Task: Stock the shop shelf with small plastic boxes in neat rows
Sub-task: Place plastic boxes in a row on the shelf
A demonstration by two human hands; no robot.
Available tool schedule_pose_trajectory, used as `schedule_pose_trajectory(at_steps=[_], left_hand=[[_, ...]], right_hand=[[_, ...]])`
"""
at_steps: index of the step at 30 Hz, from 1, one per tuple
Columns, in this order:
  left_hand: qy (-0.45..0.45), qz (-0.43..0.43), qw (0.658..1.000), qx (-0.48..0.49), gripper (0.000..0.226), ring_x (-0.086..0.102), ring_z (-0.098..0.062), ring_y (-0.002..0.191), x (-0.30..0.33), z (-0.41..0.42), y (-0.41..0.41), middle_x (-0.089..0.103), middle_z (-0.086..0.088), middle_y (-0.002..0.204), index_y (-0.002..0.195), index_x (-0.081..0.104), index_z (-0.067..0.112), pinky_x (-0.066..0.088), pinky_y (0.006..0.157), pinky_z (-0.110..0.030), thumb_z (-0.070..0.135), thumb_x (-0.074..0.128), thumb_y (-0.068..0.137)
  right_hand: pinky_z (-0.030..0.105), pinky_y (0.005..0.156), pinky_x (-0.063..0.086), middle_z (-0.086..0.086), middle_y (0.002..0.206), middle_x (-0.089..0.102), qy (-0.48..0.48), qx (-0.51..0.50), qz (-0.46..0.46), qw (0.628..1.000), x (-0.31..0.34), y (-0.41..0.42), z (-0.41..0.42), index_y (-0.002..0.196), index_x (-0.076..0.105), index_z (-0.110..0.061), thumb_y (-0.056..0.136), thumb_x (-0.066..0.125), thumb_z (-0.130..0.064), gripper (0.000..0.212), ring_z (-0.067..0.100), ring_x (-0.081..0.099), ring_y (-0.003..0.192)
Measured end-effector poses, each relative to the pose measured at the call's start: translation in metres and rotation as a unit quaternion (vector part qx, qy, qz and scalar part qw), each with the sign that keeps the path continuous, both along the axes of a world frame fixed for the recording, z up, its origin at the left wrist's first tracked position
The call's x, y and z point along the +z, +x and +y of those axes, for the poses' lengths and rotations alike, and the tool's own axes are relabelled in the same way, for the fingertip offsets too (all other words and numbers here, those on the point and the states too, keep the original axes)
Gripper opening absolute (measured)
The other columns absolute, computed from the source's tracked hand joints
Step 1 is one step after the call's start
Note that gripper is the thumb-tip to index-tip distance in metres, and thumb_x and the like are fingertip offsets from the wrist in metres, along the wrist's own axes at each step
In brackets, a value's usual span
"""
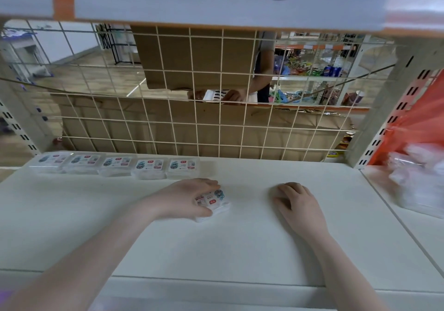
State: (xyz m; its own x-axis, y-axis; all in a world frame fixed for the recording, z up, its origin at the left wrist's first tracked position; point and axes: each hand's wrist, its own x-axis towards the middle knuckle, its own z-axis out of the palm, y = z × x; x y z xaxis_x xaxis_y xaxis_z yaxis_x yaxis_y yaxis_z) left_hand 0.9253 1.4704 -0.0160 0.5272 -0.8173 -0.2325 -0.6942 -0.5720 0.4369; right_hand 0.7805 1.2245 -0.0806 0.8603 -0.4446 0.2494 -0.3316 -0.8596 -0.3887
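Gripping a small plastic box [212,202], the left hand [189,198] rests on the white shelf [240,246] a little left of the middle, fingers curled over the far edge and thumb pressed against the near side. The box is clear, flat and roughly square, and looks like one of a short stack under the hand, though blur makes the count uncertain. Its lid carries a white label with a red patch, small print and a blue-green ring-shaped picture at the right corner; the label sits turned at an angle to the shelf edge.

The right hand [296,202] lies palm down on the bare shelf to the right, well apart from the box, fingers loosely curled together and holding nothing.

Far along the shelf, against the wire grid [197,118], stands a row [115,164] of five like boxes, side by side and touching or nearly so, running from the far left corner toward the middle. Each shows the same label with red patch and bluish picture, facing up. The held box lies nearer than this row and just right of its last box.

At the right, past the slotted upright [394,123], a heap of clear plastic packs [418,186] lies beneath an orange bag [415,128]. Behind the grid are cardboard cartons [192,56] and another person's hands [230,94].
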Motion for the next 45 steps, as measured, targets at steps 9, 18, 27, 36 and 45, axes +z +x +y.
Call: schedule_pose_trajectory(at_steps=[9, 18, 27, 36, 45], left_hand=[[0.042, -0.120, 0.992, -0.004, 0.071, 0.022, -0.005, 0.139, -0.003, -0.011, -0.019, 0.018, 0.018, 0.155, 0.147, 0.027, 0.030, 0.022, 0.108, -0.022, 0.057, 0.051, 0.086], [0.038, -0.119, 0.992, -0.026, 0.076, 0.019, -0.013, 0.139, -0.001, -0.014, -0.025, 0.020, 0.010, 0.155, 0.146, 0.029, 0.026, 0.022, 0.109, -0.027, 0.063, 0.051, 0.084], [0.046, -0.124, 0.982, -0.132, 0.076, 0.011, 0.008, 0.138, 0.001, -0.010, 0.000, 0.014, 0.026, 0.153, 0.146, 0.023, 0.041, 0.011, 0.103, -0.012, 0.049, 0.054, 0.077], [0.072, -0.271, 0.960, 0.003, 0.076, 0.036, -0.017, 0.123, -0.012, -0.030, -0.037, 0.043, 0.003, 0.134, 0.138, 0.036, 0.018, 0.036, 0.094, -0.030, 0.069, 0.043, 0.083], [0.043, -0.109, 0.988, -0.100, 0.072, 0.004, 0.002, 0.141, 0.020, -0.015, -0.015, 0.010, 0.022, 0.155, 0.147, 0.022, 0.039, 0.010, 0.110, -0.019, 0.043, 0.059, 0.086]], right_hand=[[0.029, 0.093, 0.034, 0.003, 0.120, 0.058, -0.004, -0.006, 0.007, 1.000, 0.000, 0.001, 0.000, 0.117, 0.062, -0.013, 0.089, 0.057, -0.023, 0.030, 0.024, 0.048, 0.115], [0.029, 0.094, 0.035, 0.003, 0.120, 0.058, -0.005, -0.001, 0.003, 1.000, 0.000, 0.000, 0.000, 0.117, 0.062, -0.013, 0.089, 0.056, -0.023, 0.030, 0.024, 0.048, 0.115], [0.029, 0.092, 0.036, 0.002, 0.118, 0.059, -0.002, -0.006, -0.006, 1.000, -0.001, 0.001, -0.001, 0.114, 0.063, -0.013, 0.089, 0.058, -0.024, 0.028, 0.023, 0.049, 0.114], [0.028, 0.094, 0.035, 0.000, 0.122, 0.056, -0.002, -0.010, 0.002, 1.000, -0.004, 0.000, -0.001, 0.118, 0.061, -0.016, 0.090, 0.055, -0.027, 0.031, 0.020, 0.047, 0.117], [0.027, 0.094, 0.035, -0.001, 0.123, 0.056, 0.000, -0.006, -0.001, 1.000, -0.005, 0.000, -0.002, 0.119, 0.061, -0.017, 0.091, 0.054, -0.029, 0.031, 0.020, 0.046, 0.117]])
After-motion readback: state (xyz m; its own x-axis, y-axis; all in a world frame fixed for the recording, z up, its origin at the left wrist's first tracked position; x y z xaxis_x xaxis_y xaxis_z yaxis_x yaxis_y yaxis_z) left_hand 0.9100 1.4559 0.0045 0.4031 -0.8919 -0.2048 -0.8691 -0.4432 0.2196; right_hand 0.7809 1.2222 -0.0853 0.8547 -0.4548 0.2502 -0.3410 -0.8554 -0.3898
